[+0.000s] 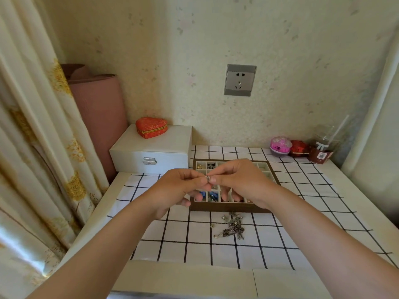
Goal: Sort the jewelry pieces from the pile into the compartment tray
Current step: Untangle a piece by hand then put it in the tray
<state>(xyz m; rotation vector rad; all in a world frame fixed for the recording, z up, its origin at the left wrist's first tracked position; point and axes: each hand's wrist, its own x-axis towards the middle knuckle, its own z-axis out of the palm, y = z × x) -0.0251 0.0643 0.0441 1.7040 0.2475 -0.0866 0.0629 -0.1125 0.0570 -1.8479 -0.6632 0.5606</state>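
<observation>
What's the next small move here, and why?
Probably lower the small silver piece into a compartment of the tray. Both the left hand and right hand pinch it at the fingertips, raised over the tray, so it is already picked. The pile on the checked cloth still waits. Which compartment suits it I cannot tell.

A: The compartment tray (228,209) looks like dark wood with pale matt dividers; the pile (232,227) near the cloth's front edge is dull, tarnished-looking metal.

B: The checked cloth (302,214) is matt fabric. At the table's back left corner, a smooth white box (151,147) with a shiny metal latch (149,161).
</observation>
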